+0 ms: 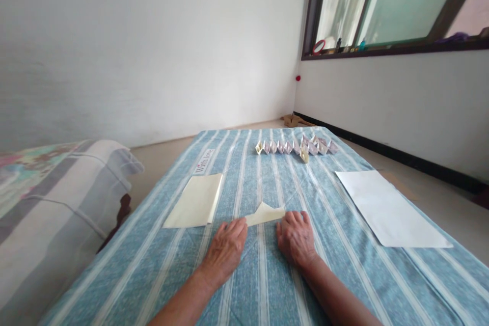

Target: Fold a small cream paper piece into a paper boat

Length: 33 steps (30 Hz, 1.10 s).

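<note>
My left hand (226,244) and my right hand (295,237) rest side by side on a blue striped bedsheet (267,285), knuckles up, fingers curled down onto a small folded piece of cream paper (264,213) that lies between them. Each hand pins one end of it, and its middle lifts into a small peak. A flat cream sheet (194,201) lies just left of my left hand. Farther back, a row of several small folded paper shapes (296,146) stands across the sheet.
A large white sheet of paper (389,209) lies to the right, near the mattress edge. A striped pillow (57,204) sits at the left. White walls, bare floor and a dark-framed window (393,5) surround the bed.
</note>
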### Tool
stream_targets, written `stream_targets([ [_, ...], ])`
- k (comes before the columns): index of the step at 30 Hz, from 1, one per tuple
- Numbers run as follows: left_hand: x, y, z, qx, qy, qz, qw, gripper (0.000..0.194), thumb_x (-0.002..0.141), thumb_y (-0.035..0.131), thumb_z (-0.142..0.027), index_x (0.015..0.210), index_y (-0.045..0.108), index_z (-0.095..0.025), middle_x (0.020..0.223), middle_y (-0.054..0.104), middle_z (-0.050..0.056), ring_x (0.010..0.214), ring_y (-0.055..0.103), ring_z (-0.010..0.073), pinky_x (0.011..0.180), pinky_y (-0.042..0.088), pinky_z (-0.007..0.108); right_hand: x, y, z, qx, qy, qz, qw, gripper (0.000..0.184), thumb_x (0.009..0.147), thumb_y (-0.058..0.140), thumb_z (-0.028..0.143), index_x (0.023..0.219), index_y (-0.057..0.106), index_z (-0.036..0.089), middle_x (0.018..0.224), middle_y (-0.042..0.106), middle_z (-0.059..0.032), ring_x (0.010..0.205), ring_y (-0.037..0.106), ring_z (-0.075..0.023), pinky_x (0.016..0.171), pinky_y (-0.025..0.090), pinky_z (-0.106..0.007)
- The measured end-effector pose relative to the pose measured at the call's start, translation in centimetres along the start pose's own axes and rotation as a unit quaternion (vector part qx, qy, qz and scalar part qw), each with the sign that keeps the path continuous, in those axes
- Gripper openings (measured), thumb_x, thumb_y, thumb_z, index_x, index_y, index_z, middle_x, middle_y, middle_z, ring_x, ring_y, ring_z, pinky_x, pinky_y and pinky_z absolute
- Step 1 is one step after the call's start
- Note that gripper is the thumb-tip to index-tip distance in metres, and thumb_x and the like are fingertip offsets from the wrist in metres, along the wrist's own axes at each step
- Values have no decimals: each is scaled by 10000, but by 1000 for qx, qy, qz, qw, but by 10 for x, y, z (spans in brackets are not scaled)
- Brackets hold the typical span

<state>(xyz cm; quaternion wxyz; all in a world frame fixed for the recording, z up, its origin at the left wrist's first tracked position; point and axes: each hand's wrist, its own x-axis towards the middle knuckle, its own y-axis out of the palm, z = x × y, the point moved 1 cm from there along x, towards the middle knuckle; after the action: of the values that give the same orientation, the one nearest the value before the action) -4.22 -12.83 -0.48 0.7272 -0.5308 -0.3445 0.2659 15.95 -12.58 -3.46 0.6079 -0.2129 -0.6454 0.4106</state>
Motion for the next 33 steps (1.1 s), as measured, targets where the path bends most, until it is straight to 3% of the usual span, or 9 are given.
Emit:
stream_targets([
  [8,1,0,-8,-27,-39,1,999,346,889,402,22,1138,597,-118,1159,659,133,1089,618,252,884,499,391,-1,-5,-11,7,87,-28,996,199,891,509,160,717,600,192,763,601,-101,787,546,-281,850,395,-514],
  [12,0,3,-11,-34,-57,-17,998,383,887,365,19,1163,594,-116,1169,659,149,1092,619,257,887,501,406,-1,-5,-2,78,7,-44,996,122,882,526,119,933,622,175,988,645,-106,978,558,-268,976,349,-494],
  [14,-1,3,-13,-36,-64,-26,997,392,889,359,10,1170,600,-118,1175,661,153,1098,618,257,896,501,417,-2,-5,10,108,-44,-6,993,156,871,562,132,1010,615,179,1071,647,-98,1028,554,-257,1000,344,-471],
  [17,-1,3,-15,-36,-73,-35,996,375,893,366,-2,1147,617,-117,1150,674,149,1077,628,256,883,512,419,-1,-7,29,125,-79,59,987,156,891,567,166,1037,608,200,1038,655,-73,1013,571,-240,1015,346,-460],
  [23,-2,3,-15,-41,-82,-48,995,350,894,377,-20,1090,633,-156,1130,681,119,1056,633,239,882,521,410,2,-12,39,112,-69,118,984,44,901,585,214,936,612,209,957,644,-48,1001,586,-239,1021,346,-471],
  [27,-2,-1,-15,-50,-86,-51,994,346,888,371,-18,1080,623,-157,1127,678,115,1042,633,231,880,523,405,2,-14,38,122,-69,114,984,45,909,575,216,942,605,210,954,642,-52,1000,582,-240,1007,349,-460],
  [33,6,-6,-28,-93,-67,-62,991,362,901,373,-46,1150,604,-171,1240,637,119,1223,534,239,1011,443,442,2,-14,38,137,-67,100,983,87,927,543,196,987,596,230,938,640,-36,954,579,-225,967,359,-433],
])
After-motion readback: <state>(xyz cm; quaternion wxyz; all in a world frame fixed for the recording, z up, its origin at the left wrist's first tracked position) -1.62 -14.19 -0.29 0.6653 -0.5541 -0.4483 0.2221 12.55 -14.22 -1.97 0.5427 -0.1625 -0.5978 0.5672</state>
